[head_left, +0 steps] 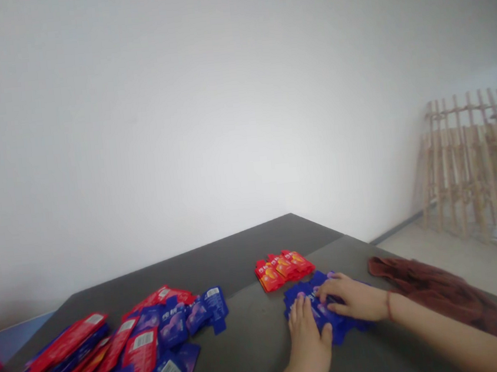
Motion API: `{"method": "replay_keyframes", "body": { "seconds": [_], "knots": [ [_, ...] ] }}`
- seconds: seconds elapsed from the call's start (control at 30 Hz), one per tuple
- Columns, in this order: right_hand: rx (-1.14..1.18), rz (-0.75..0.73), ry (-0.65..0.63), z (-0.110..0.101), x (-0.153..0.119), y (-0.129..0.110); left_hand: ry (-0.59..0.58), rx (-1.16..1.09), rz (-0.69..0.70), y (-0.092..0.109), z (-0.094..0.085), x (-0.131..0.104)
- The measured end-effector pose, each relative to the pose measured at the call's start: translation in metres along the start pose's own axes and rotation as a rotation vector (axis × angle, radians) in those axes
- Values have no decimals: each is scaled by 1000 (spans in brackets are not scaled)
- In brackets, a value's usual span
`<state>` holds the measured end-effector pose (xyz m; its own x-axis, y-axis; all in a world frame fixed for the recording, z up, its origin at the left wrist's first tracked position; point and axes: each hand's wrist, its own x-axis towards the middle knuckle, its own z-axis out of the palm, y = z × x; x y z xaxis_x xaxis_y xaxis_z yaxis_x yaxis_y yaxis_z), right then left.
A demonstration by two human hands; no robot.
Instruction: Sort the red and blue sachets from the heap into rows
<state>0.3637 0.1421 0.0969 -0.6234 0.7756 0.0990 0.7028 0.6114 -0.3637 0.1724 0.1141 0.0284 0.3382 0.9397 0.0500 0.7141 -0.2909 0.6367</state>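
Blue packets [318, 315] lie in an overlapping group on the dark table [246, 328]. My left hand [307, 339] rests on their near left part, fingers extended and thumb apart. On their right part lies my right hand [353, 296], its fingers spread and slightly bent, a thin red band on the wrist. Just behind the blue group sits a row of red packets [284, 268], touched by neither hand. The undersides of both palms are hidden.
A large mixed pile of red and blue packets [143, 345] covers the table's left side. Brown cloth [446, 292] lies along the right edge. Behind the table stands a pale wall [180, 128]; wooden lattice fencing [473, 168] leans at the far right.
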Motion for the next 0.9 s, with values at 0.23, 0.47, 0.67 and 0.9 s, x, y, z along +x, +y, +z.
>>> {"method": "replay_keyframes", "body": {
  "seconds": [0.23, 0.47, 0.67, 0.9],
  "knots": [
    [-59, 298, 198, -2, 59, 10, 156, -100, 10, -9, -13, 5],
    [-96, 442, 187, 14, 131, 37, 388, 65, -167, -36, -46, 47],
    [-147, 475, 84, 33, 138, 34, 287, 107, -202, -49, -39, 71],
    [-251, 462, 135, 38, 128, 6, 279, 96, -145, -57, -60, 54]
  ]
}}
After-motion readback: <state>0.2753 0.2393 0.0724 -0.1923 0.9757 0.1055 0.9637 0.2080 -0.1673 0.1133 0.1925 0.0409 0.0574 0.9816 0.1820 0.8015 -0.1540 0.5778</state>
